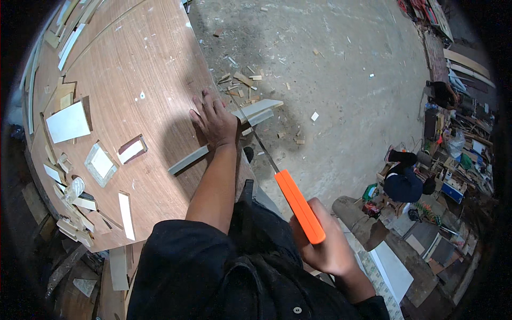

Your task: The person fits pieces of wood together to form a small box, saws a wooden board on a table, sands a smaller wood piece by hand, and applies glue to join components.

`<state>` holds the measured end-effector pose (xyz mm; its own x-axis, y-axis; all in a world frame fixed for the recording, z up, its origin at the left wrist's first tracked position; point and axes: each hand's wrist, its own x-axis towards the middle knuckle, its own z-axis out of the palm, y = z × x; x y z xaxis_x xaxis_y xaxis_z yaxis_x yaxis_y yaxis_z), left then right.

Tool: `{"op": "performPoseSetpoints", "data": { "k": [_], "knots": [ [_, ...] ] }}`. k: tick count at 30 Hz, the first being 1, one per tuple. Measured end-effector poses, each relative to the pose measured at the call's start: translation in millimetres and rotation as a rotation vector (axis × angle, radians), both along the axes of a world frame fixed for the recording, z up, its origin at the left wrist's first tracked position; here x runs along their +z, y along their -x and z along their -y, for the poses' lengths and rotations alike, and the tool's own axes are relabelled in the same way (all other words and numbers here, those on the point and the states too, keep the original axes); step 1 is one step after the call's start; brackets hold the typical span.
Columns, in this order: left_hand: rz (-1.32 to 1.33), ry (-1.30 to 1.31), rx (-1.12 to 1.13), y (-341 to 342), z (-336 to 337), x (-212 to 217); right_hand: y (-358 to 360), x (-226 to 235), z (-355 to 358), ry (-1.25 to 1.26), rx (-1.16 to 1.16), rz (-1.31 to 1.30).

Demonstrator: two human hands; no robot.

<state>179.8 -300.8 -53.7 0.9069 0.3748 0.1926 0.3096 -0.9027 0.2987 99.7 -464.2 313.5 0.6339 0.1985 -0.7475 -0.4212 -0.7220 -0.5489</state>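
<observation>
My left hand (215, 119) lies flat, fingers spread, on a long pale strip of board (188, 160) that crosses the edge of the brown plywood table (144, 64) and sticks out over the floor at its far end (257, 109). My right hand (326, 248) grips the orange handle of a thin-bladed handsaw (300, 205). The saw's blade (255, 136) runs up and left to the strip just right of my left hand, at the table's edge.
Several white and wooden offcuts lie on the table's left part, among them a white panel (68, 122). Scraps and sawdust (240, 82) litter the concrete floor. A person (404, 181) crouches at the right among tools and clutter. White boards (392, 269) lie by my right side.
</observation>
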Motion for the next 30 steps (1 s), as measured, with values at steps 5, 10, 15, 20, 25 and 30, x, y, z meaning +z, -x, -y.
{"op": "performPoseSetpoints", "data": {
  "k": [5, 10, 15, 20, 25, 30],
  "knots": [
    [0.016, -0.019, 0.004, -1, 0, 6, 16, -2, 9, -0.025, -0.041, -0.011],
    [-0.023, -0.067, 0.013, 2, 0, 0, -7, -3, -13, 0.065, -0.063, -0.052],
    [-0.028, -0.007, 0.016, -3, 5, 5, 8, -19, -10, 0.025, -0.158, 0.001],
    [0.001, -0.006, 0.031, 5, -2, 1, -1, 36, -14, 0.155, -0.126, -0.114],
    [0.023, 0.005, 0.025, -2, 9, -4, 2, -27, -4, 0.087, -0.162, -0.019],
    [0.045, 0.021, 0.042, -2, 3, -2, 3, 25, 7, 0.072, 0.001, -0.104]
  ]
}}
